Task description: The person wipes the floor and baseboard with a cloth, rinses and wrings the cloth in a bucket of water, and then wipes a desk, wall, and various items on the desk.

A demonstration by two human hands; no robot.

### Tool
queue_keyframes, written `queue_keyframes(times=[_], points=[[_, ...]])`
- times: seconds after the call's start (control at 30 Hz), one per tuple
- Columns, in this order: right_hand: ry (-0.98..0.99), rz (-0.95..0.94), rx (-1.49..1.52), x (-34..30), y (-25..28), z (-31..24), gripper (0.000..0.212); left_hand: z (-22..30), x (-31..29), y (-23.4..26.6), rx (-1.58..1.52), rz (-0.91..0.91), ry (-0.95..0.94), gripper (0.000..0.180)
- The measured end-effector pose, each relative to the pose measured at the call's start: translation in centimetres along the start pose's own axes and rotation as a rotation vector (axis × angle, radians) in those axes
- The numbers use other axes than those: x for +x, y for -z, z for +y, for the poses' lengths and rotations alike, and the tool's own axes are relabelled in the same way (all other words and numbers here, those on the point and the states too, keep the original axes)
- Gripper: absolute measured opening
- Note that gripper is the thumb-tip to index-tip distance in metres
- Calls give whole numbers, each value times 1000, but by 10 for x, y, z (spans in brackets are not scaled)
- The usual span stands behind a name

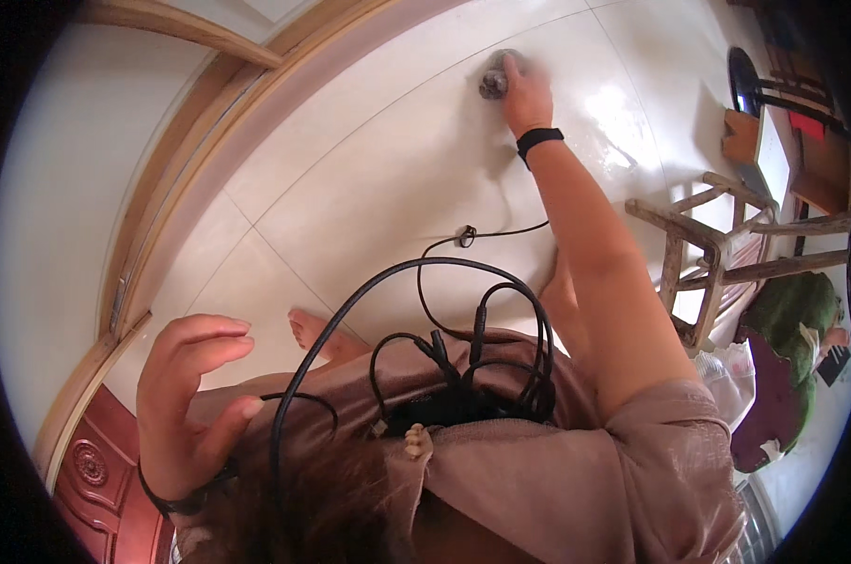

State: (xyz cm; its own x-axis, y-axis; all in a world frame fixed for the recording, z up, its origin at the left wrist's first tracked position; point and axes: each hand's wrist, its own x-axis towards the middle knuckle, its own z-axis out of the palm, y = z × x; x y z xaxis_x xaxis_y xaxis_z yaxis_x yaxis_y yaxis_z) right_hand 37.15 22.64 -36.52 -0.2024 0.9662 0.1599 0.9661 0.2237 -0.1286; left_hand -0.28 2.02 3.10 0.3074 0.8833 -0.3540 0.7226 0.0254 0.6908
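Right now, line by line:

Right hand: my right hand (527, 94) is stretched far out toward twelve o'clock, fingers folded down over a small grey wad (494, 77) and pressing it flat on the floor.

Wad: it lies on the pale tiled floor (378, 160), at about eleven o'clock from my knuckles, mostly showing past my fingertips (cloth or scrubber, I cannot tell which).

Right wrist: a black band (539, 140) sits around it, just below the hand.

Left hand: my left hand (189, 399) hangs at about eight o'clock in the picture, fingers spread wide and curled a little, holding nothing and touching nothing; a black band is on that wrist too.

Cables: black cables (444, 329) loop over my chest, one strand running off toward the floor at one o'clock from the loops.

Clothing: a brownish top (576, 470) covers my shoulder and front.

Foot: my bare foot (315, 331) rests on the tiles, between my left hand and the cables.

Stool: a wooden stool (703, 249) stands at three o'clock, well apart from the wad.

Wall side: a wooden door frame (162, 188) curves along nine to eleven o'clock, with a red carved door (92, 461) at seven o'clock.
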Motion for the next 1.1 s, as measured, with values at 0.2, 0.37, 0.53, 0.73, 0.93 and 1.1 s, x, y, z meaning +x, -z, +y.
queue_keyframes(times=[0.2,0.37,0.53,0.73,0.93,1.1], points=[[57,-95,67,-48,23,-58,65,-3,6,5,-22,-9,-21,39],[81,-160,142,-97,28,-123,69,0,12,6,-11,-17,-32,39],[172,-300,134,-132,30,-191,66,1,11,5,-5,-7,-28,38],[443,-361,395,-142,18,-237,51,14,1,3,38,47,-17,38],[-223,-874,1676,-62,34,-195,60,13,-4,-4,18,45,-37,41],[-173,-514,1258,4,31,-97,55,16,-23,-4,29,83,68,40]])
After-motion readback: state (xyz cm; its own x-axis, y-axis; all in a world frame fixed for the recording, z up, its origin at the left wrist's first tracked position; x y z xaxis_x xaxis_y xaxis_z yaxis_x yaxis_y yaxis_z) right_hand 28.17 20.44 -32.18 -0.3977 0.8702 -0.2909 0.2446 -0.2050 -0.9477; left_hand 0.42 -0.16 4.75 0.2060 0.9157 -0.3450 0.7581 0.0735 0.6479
